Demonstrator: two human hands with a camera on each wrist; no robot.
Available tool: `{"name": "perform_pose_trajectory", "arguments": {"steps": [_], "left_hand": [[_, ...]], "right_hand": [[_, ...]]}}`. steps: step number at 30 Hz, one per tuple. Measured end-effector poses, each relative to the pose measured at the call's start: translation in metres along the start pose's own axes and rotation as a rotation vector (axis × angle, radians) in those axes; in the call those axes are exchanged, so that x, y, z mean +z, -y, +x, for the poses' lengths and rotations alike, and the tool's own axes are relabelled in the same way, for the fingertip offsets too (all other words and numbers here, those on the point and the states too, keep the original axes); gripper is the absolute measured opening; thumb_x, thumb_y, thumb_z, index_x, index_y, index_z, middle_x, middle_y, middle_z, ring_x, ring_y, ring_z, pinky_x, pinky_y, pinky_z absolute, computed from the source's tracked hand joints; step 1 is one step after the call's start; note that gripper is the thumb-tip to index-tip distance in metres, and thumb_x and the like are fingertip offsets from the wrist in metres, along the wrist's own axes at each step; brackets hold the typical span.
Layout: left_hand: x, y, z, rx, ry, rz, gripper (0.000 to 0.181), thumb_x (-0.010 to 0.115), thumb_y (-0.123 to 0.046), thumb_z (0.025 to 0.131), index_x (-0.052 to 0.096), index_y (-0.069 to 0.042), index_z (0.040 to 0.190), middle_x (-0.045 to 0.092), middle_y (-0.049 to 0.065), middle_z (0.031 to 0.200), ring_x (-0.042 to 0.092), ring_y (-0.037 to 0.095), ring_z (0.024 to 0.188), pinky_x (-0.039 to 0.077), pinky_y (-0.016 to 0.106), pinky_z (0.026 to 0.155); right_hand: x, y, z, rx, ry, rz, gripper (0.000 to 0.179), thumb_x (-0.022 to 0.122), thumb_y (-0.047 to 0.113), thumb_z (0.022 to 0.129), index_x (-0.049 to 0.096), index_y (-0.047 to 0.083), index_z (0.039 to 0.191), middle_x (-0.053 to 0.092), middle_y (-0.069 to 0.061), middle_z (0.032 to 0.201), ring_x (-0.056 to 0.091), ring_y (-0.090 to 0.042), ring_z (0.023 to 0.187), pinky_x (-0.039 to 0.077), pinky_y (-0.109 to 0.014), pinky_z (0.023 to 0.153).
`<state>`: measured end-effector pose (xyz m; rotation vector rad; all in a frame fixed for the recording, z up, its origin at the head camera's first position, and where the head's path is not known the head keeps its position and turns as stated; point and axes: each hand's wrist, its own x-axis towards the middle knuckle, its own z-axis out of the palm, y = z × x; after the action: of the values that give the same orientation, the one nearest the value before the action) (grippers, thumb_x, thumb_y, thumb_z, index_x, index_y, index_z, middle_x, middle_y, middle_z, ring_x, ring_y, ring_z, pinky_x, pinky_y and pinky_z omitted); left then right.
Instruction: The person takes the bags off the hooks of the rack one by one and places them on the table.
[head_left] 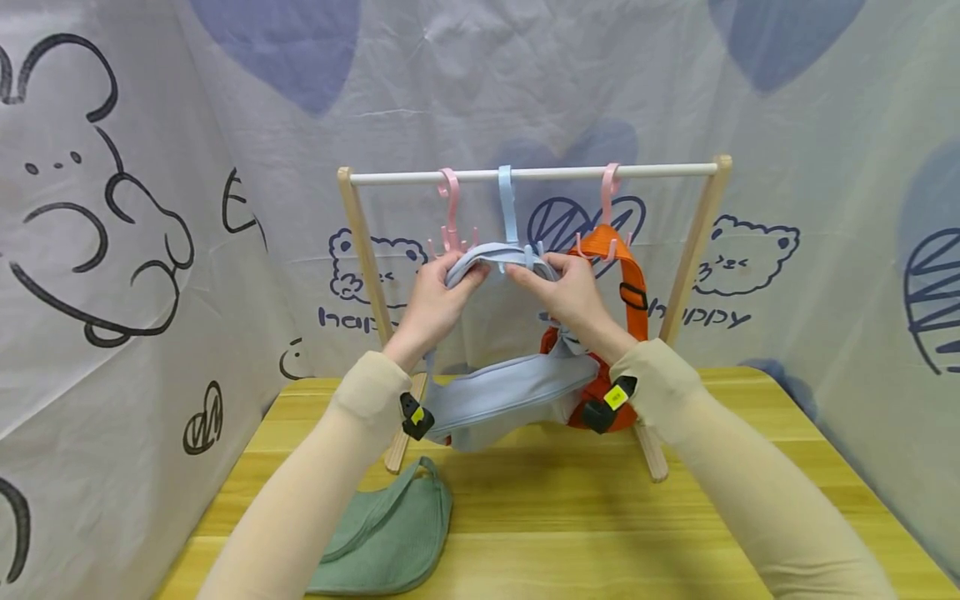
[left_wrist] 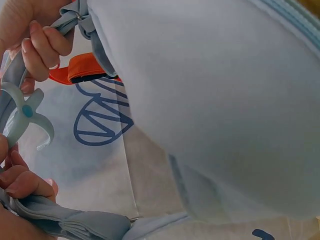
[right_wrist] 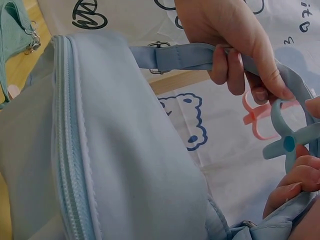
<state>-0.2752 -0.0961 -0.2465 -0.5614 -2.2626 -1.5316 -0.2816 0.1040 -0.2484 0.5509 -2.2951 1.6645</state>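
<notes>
A light blue bag point(head_left: 510, 387) hangs below my hands, its zipper point(right_wrist: 70, 145) showing in the right wrist view. My left hand point(head_left: 435, 302) grips the left part of its strap point(head_left: 495, 252), and my right hand point(head_left: 572, 293) pinches the right part. Between the hands, the strap arches up at the prongs of a blue hook hanger point(head_left: 507, 204). Up close, the hanger's curved prongs point(right_wrist: 289, 142) stand beside the strap with fingers of both hands around them. A metal buckle point(right_wrist: 159, 57) joins the strap near the bag.
The blue hanger hangs from a white rail point(head_left: 555, 174) on wooden posts, between two pink hangers point(head_left: 452, 208). An orange bag strap point(head_left: 633, 271) hangs from the right pink one, its red-orange bag behind the blue one. A green bag point(head_left: 397, 533) lies on the wooden table point(head_left: 600, 533).
</notes>
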Motion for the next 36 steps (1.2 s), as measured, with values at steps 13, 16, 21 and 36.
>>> {"name": "perform_pose_trajectory", "arguments": {"steps": [13,16,21,36], "left_hand": [[-0.002,-0.001,0.0,0.0,-0.014,0.022,0.023,0.064,-0.019,0.1,0.07,0.0,0.111,0.066,0.011,0.097,0.052,0.015,0.088,0.045,0.029,0.086],[-0.002,-0.001,0.0,-0.003,-0.01,0.015,0.024,0.064,-0.019,0.1,0.07,0.0,0.112,0.07,0.015,0.105,0.056,0.015,0.093,0.046,0.032,0.091],[-0.003,-0.001,0.0,-0.01,-0.003,0.01,0.025,0.064,-0.019,0.1,0.069,-0.001,0.115,0.071,0.017,0.114,0.057,0.017,0.097,0.047,0.034,0.095],[-0.001,0.001,0.001,-0.024,0.007,0.025,0.027,0.064,-0.018,0.099,0.067,-0.001,0.12,0.07,0.016,0.126,0.064,0.027,0.116,0.048,0.044,0.106]], "right_hand": [[-0.008,0.014,0.004,0.055,0.056,-0.071,0.036,0.07,0.044,0.093,0.061,0.01,0.09,0.031,0.009,0.054,0.034,-0.009,0.045,0.032,-0.025,0.047],[-0.01,0.017,0.005,0.056,0.083,-0.064,0.032,0.067,0.04,0.095,0.065,0.008,0.099,0.031,0.009,0.056,0.033,-0.008,0.046,0.031,-0.024,0.048],[-0.012,0.023,0.006,0.075,0.123,-0.027,0.026,0.067,0.034,0.096,0.065,0.008,0.099,0.032,0.009,0.055,0.033,-0.009,0.046,0.03,-0.023,0.048],[-0.017,0.037,0.013,0.188,0.142,-0.041,0.032,0.069,0.018,0.095,0.063,0.002,0.122,0.042,0.003,0.066,0.035,-0.01,0.048,0.034,-0.024,0.052]]}}
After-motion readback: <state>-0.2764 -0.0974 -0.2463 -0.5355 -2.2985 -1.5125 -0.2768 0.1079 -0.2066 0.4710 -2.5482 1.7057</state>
